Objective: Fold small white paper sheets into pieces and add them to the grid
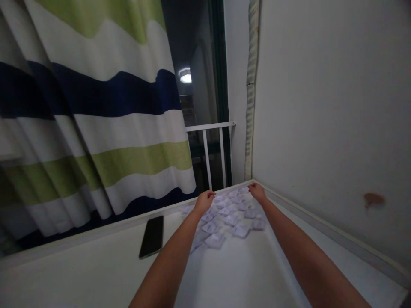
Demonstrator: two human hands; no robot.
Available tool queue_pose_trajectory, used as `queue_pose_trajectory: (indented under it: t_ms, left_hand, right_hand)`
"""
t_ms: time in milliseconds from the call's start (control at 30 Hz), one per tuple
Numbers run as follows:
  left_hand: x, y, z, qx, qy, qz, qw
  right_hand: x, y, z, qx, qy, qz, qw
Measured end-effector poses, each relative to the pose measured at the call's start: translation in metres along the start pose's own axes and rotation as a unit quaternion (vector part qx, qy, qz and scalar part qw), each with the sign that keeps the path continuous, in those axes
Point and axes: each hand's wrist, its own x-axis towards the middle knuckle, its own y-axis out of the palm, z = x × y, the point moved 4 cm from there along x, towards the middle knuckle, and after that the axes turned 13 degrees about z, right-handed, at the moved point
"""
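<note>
Dim, greyish; 1 bright light in dark window; paper pieces blurred.

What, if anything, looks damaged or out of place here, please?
A brownish patch on the right-hand wall stands out against its plain pale surface; I cannot tell whether it is damage or a stain. The pale papers lie loosely scattered, in no neat rows.
</note>
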Motion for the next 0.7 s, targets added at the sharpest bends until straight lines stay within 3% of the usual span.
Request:
queue_pose_trajectory:
  t_ms: [133,267,400,500,600,700]
  left_hand:
    - [-0.047,-0.023,-0.002,-0.061,-0.014,-0.009,0.998]
    - [-0.119,-0.042,0.007,-0.108,-0.027,-0.027,0.993]
    - [-0.199,-0.052,0.029,-0.094,-0.065,-0.018,0.993]
    - [-0.246,-0.058,0.051,-0.106,-0.1,-0.039,0.989]
    - [-0.273,-0.062,0.07,-0.111,-0.122,-0.078,0.983]
    - [-0.281,-0.063,0.081,-0.125,-0.119,-0.109,0.979]
  right_hand:
    - [-0.051,0.039,0.047,0.026,-0.05,0.029,0.998]
    - [-0.129,0.107,0.089,0.083,-0.081,0.118,0.986]
    - [-0.215,0.182,0.118,0.261,-0.088,0.276,0.921]
    - [-0.264,0.226,0.126,0.27,-0.113,0.36,0.886]
    - [-0.289,0.252,0.121,0.251,-0.131,0.389,0.877]
    - [-0.297,0.261,0.114,0.231,-0.149,0.383,0.882]
